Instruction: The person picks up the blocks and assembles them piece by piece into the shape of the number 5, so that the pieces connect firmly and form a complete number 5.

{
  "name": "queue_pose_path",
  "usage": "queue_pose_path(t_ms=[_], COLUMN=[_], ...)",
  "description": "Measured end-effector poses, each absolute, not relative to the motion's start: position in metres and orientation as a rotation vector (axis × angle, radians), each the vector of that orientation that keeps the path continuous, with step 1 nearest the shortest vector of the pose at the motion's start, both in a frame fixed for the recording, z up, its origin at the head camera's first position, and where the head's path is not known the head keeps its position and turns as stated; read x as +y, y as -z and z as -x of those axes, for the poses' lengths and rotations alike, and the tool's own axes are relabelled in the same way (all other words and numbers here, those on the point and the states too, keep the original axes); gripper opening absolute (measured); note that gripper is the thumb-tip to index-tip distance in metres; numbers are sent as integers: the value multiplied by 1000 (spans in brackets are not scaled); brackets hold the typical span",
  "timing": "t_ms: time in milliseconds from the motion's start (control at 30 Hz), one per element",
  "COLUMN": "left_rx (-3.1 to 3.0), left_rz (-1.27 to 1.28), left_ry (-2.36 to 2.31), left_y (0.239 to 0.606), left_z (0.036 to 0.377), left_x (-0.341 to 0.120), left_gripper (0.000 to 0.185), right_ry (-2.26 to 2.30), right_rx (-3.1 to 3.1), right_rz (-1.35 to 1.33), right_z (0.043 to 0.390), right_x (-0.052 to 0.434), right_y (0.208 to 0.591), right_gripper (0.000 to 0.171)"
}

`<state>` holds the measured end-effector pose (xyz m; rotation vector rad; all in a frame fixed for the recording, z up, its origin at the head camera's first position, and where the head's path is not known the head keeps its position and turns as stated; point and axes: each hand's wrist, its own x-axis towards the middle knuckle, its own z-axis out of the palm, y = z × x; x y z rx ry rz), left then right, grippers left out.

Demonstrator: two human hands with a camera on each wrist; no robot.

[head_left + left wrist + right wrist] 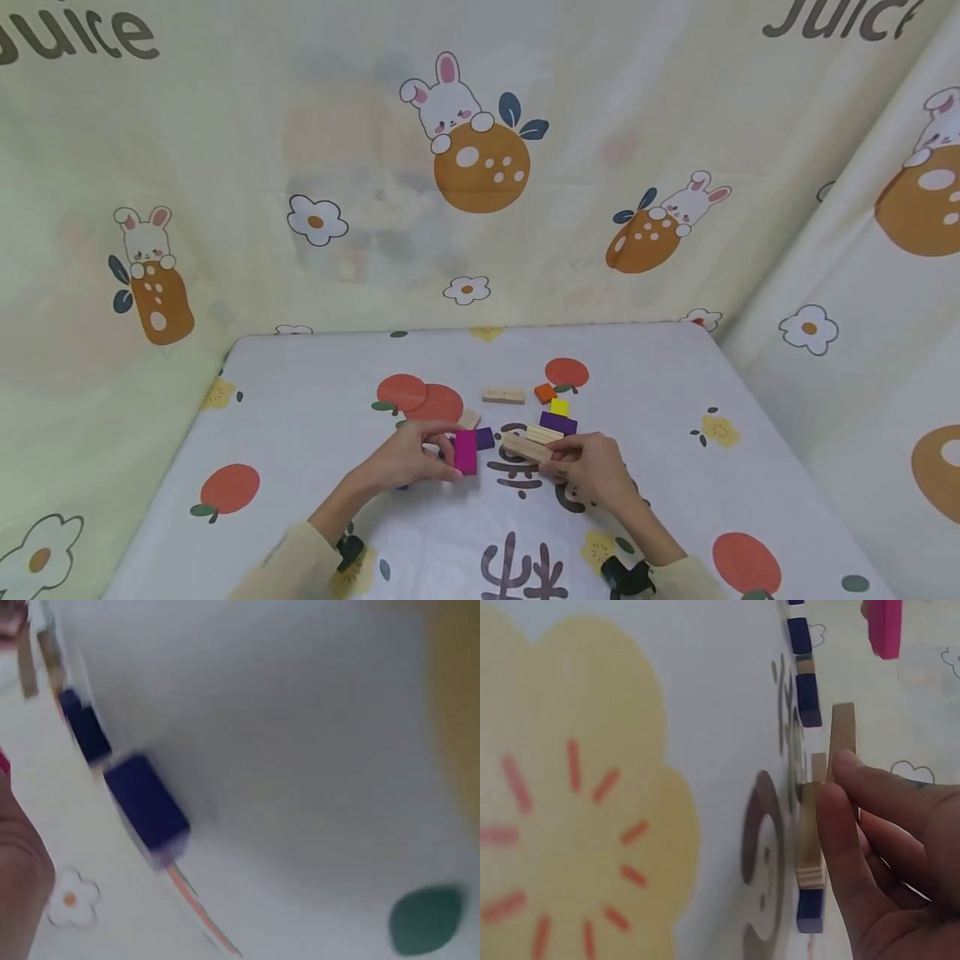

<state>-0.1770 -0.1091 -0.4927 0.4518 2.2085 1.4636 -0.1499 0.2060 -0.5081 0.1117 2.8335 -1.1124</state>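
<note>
Blocks cluster mid-table (300,392). Left hand (408,457) holds an upright block (466,452); right hand (588,467) holds a long block (525,447) right of it. Flat plank (503,395) behind them, toward the far edge.

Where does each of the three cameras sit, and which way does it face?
Head: worn high, looking forward and down at the table; shows both forearms, left hand holding the magenta block, right hand on a wooden block.
Left wrist: blurred, skims the cloth past a dark blue block; only a hand edge shows.
Right wrist: looks along fingers gripping the wooden block.
Shared: magenta block, wooden block.
</note>
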Motion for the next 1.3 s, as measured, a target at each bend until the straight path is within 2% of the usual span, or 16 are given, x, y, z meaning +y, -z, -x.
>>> queue_pose_path(t_ms=[367, 1067, 1300], left_rx=[2339, 2441, 2455], left_rz=[-499, -509, -523], left_ry=[-1144, -1146, -1161], left_y=[513, 523, 520], left_z=[142, 135, 131], left_x=[-89, -89, -86], left_gripper=[65, 74, 70], right_ry=[1041, 1027, 996], right_rx=[2769, 2696, 2742], right_rz=[11, 78, 96], right_z=[143, 143, 143], right_x=[211, 212, 214], right_y=[506, 514, 514], right_gripper=[23, 31, 30])
